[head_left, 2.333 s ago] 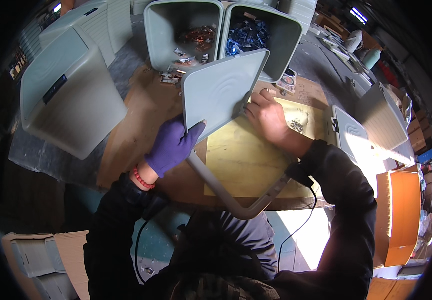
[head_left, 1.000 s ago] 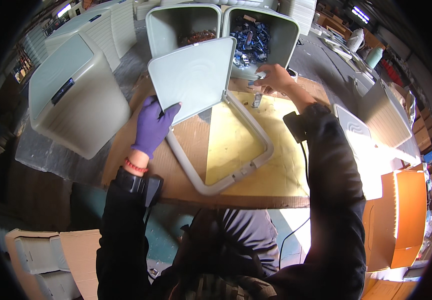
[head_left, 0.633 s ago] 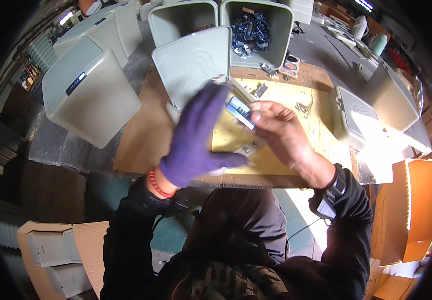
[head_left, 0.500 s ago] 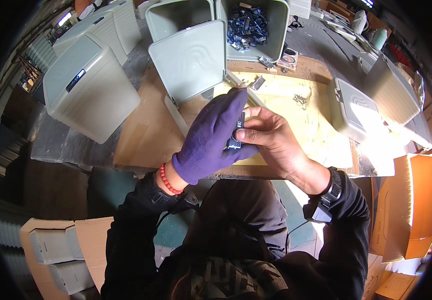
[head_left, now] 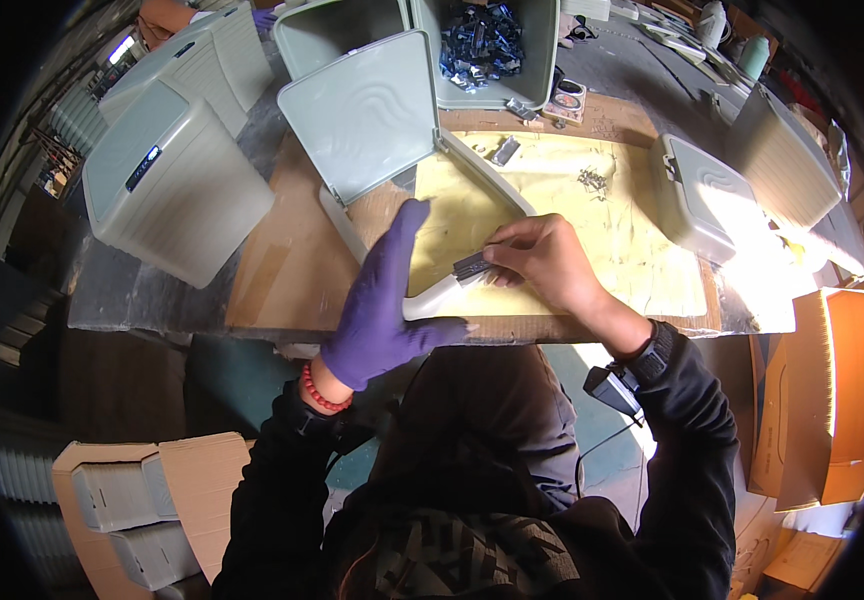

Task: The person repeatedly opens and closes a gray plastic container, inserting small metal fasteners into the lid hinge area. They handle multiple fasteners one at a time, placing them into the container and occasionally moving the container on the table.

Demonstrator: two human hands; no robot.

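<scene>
Above creased sheet [head_left: 637,240], right hand [head_left: 555,264] pinches oblong part [head_left: 470,266].

the right hand [head_left: 555,262] hides one end of the dark strip [head_left: 470,265], and the top edge crops a bin [head_left: 540,62].

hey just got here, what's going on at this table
A person's bare right hand pinches a small dark part at the front edge of a pale frame, whose lid stands raised. The left hand, in a purple glove, is open by the frame's front corner. Small metal bits lie on a yellow sheet.
</scene>
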